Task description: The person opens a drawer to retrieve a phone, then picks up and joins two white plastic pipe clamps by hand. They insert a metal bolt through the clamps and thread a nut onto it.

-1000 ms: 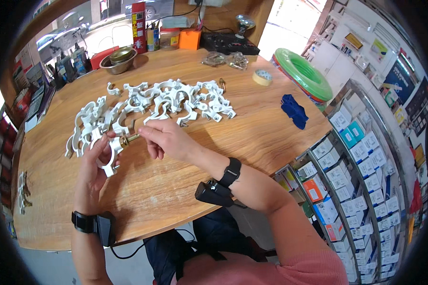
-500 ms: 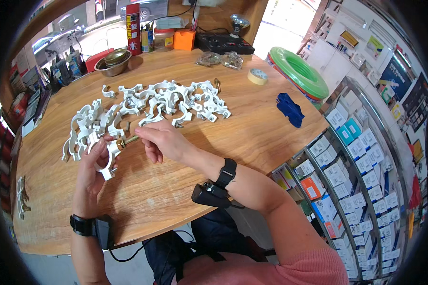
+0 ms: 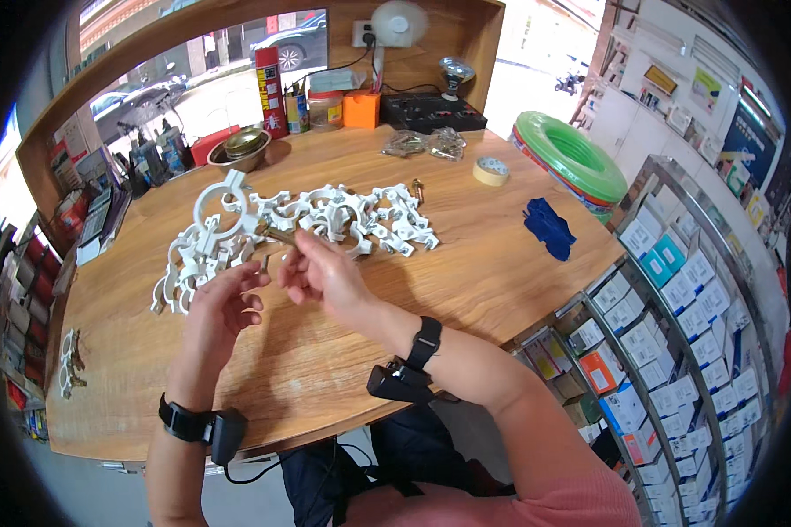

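A brass-coloured bolt [image 3: 279, 234] is pinched between the thumb and fingers of my right hand [image 3: 327, 277]. On the far end of that bolt sits a white pipe clamp [image 3: 201, 211], held up over a heap of similar white pipe clamps [image 3: 325, 206]. My left hand [image 3: 224, 307] is just in front of the heap, fingers apart and curved, off the clamp. By its fingertips is a small metal pin [image 3: 264, 263]; whether they touch it I cannot tell.
A loose brass bolt [image 3: 417, 190] lies behind the heap. Tape [image 3: 490, 171], a blue cloth item [image 3: 549, 230] and green hose coils [image 3: 576, 154] are at the right. Metal bowls [image 3: 239, 147] stand at the back left. More clamp pieces [image 3: 69, 363] lie at the left edge.
My left hand has let go of the white pipe clamp. My right hand has carried the clamp forward and up by the bolt. The whole view has shifted slightly.
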